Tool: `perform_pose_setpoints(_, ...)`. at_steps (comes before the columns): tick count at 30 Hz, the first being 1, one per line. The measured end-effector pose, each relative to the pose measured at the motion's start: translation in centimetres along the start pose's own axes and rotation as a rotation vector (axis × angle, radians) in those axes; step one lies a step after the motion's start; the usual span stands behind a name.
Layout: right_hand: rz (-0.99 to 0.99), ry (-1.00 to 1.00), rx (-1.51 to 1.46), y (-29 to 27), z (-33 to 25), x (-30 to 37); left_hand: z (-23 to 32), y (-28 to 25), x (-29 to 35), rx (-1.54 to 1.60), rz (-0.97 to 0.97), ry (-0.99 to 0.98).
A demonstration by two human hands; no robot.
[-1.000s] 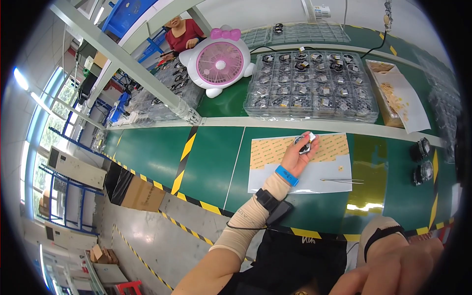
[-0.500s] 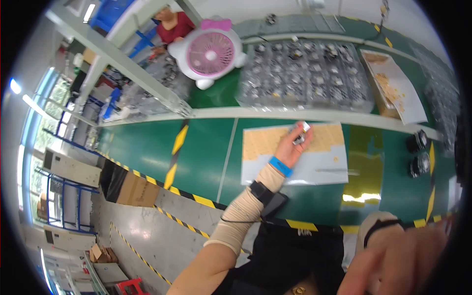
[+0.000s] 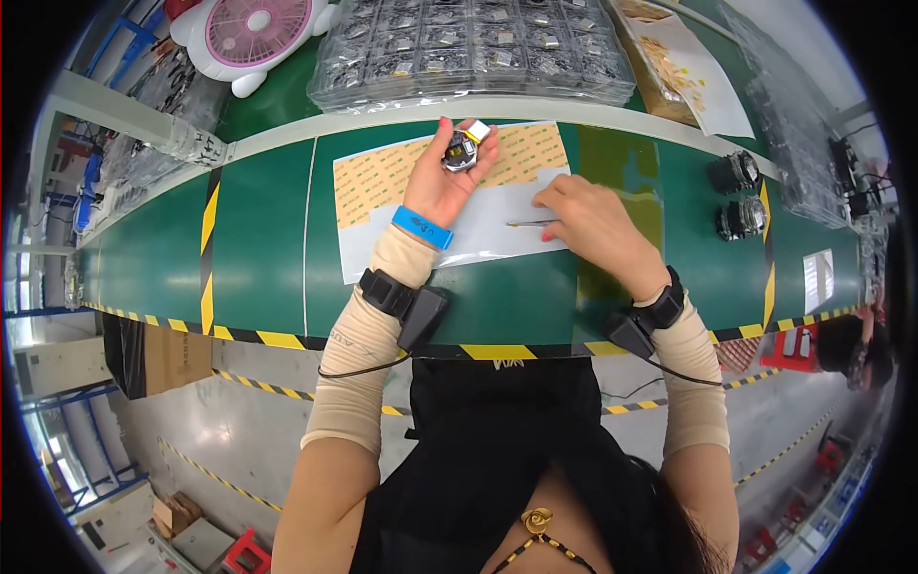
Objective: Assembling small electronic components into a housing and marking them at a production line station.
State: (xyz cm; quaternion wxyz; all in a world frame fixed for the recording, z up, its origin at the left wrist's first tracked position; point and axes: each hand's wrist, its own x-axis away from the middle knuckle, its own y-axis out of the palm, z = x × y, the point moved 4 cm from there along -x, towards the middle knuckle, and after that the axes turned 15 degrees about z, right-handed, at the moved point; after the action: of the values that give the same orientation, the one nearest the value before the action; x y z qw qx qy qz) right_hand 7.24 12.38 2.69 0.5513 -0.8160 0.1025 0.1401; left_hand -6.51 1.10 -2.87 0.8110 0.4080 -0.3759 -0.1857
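Observation:
My left hand [image 3: 442,182], palm up above the sheet, holds a small round electronic module [image 3: 461,151] with black and silver parts and a white and yellow piece on top. My right hand [image 3: 595,222] is lowered over the right part of the sheet. Its thumb and fingers close on the end of a pair of thin metal tweezers [image 3: 522,225], whose tip points left. Beneath both hands lies a pale sheet [image 3: 382,251] with rows of tan adhesive pieces [image 3: 371,182] along its far part.
Clear plastic trays [image 3: 459,91] full of modules stand behind a pale rail. Left of them sits a pink and white fan [image 3: 256,24]. Two black round parts [image 3: 734,172] are at the right, and a cardboard box [image 3: 669,96] holds paper scraps. Striped tape edges the green bench [image 3: 258,258].
My view has tilted down and shifted right. My right hand has come from near the bench's front edge to the tweezers on the sheet. The module remains in my left hand.

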Motion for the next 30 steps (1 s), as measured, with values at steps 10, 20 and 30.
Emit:
perform_pose_setpoints(10, 0.505, 0.166, -0.297, -3.0, 1.0, -3.0, -0.6, 2.1, 1.7, -0.068, -0.258, -0.13)
perform_pose_setpoints(20, 0.694, 0.642, -0.81, -4.7, 5.2, -1.4, -1.2, 1.4, 0.8, -0.123, -0.191, -0.163)
perform_pose_setpoints(30, 0.467, 0.85, -1.068, -1.5, 7.0, 1.2, -1.4, 0.9, 0.3, -0.093, -0.132, -0.153)
